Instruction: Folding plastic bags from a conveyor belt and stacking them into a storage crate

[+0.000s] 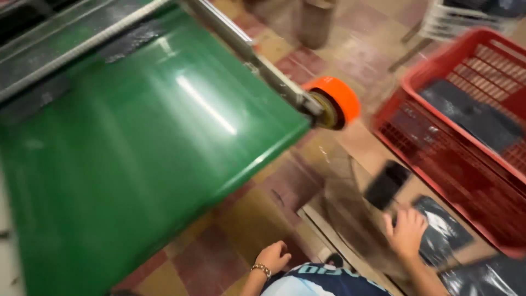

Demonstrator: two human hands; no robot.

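Right hand (406, 231) reaching down, fingers spread and grasping nothing, onto dark plastic-wrapped packets (441, 233) lying on flattened cardboard (350, 219) beside a red crate (466, 164) already holding some packets, left hand (272, 256) loosely curled and empty, near the green conveyor belt (137, 148).

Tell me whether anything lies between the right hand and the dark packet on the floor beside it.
Nothing visible does. The right hand is at the edge of the dark packet, though motion blur hides whether it touches it.

One head-worn camera looks steeply down, close over the green conveyor belt (137, 159) and tiled floor (241, 230).
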